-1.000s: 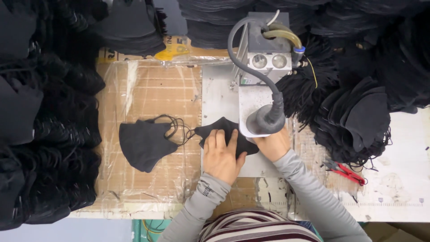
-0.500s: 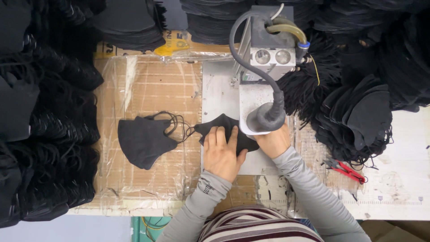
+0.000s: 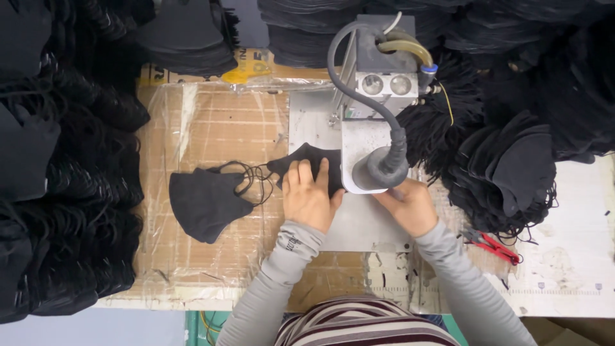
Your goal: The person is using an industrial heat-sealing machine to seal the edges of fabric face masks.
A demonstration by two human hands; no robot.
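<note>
Head view | left hand [image 3: 309, 197] fingers flat, together on black mask [image 3: 306, 165] | right hand [image 3: 408, 204] fingers hidden, cannot tell

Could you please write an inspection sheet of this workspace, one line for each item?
Surface: workbench covered with cardboard under clear plastic film.
Job's things: black mask lies flat on the metal plate, partly under the machine head.
Clutter: finished black mask with ear loops to the left; red snips to the right.
Hands: left hand presses flat on the mask; right hand rests beside the machine, grip hidden.
Cables: grey hose and yellowish tube on the machine.
Surroundings: piles of black masks on both sides.
</note>
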